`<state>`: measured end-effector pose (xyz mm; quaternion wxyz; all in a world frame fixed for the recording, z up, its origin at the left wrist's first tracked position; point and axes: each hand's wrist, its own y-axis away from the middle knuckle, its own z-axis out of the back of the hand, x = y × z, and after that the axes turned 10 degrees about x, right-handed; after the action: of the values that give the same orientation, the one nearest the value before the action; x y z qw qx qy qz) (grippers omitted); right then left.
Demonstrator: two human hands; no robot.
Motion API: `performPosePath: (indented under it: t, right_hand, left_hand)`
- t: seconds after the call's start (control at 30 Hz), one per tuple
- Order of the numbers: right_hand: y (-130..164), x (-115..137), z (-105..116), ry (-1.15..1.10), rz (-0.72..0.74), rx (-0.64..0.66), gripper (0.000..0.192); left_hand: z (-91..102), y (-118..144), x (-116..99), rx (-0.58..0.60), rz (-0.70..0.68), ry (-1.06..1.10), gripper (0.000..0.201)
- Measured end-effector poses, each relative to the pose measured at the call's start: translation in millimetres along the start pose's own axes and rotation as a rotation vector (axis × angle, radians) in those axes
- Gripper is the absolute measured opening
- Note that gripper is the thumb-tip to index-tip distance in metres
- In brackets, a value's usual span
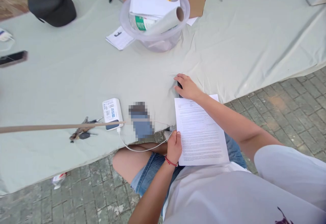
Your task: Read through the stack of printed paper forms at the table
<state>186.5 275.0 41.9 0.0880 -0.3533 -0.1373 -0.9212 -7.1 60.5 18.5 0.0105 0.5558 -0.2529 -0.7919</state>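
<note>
Seated at a table covered in pale grey-green cloth [84, 68], you hold a white sheet of printed paper [200, 135] over your lap. Your left hand [174, 146], a red cord bracelet [170, 161] at its wrist, pinches the sheet's left edge, thumb on top. Your right hand [190, 87] reaches across the sheet's upper end to the table; its fingers and thumb lie about a small black object [180, 85], mostly hidden, and how firmly they grip cannot be told. To the left on the cloth are a blurred-out dark and blue patch [141, 122], a white rectangular power bank [110, 110] with a thin white cable [139, 150] curving toward your left hand, and a bunch of metal keys [84, 134]. Farther back stands a round translucent plastic tub [163, 44] containing papers and a clear roll.
</note>
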Motion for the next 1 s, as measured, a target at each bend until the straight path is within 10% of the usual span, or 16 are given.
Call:
performPosePath:
  t: [0.73, 1.0]
  right_hand:
    - [27.0, 21.7, -16.7, 0.172, -0.110, -0.017, 0.054]
    - [27.1, 20.9, -20.7, 0.162, -0.121, -0.015, 0.055]
  left_hand:
    - [-17.6, -0.6, -0.2, -0.026, -0.020, 0.044, 0.049]
    - [-30.7, 4.2, 9.3, 0.035, 0.115, 0.606, 0.058]
